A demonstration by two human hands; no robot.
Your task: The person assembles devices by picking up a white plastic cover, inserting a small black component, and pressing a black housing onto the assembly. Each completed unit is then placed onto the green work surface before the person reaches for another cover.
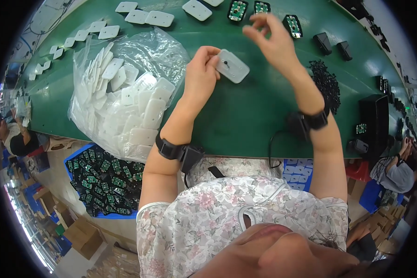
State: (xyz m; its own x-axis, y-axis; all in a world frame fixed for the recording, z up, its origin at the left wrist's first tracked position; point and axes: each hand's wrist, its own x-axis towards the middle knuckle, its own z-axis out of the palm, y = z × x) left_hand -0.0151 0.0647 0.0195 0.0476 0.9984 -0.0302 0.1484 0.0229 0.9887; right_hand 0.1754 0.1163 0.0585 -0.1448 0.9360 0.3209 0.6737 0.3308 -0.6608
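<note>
My left hand [203, 70] pinches a white plastic cover [237, 70] by its left edge, just above the green table. The cover is a flat rounded rectangle with a small dark hole. My right hand [275, 41] is raised to the right of it, fingers loosely curled and thumb apart, with nothing visible between them. Just beyond its fingertips lies a black housing with a green circuit board [262, 7], partly hidden by the hand. Two similar housings flank it, one on the left [237, 10] and one on the right [293, 26].
A clear plastic bag [164, 46] full of white covers lies left on the table [245, 125]. More covers [160, 19] line the far edge. Small black parts [325, 83] are heaped at right, near a black box [374, 118]. A blue bin [69, 169] of circuit boards stands below.
</note>
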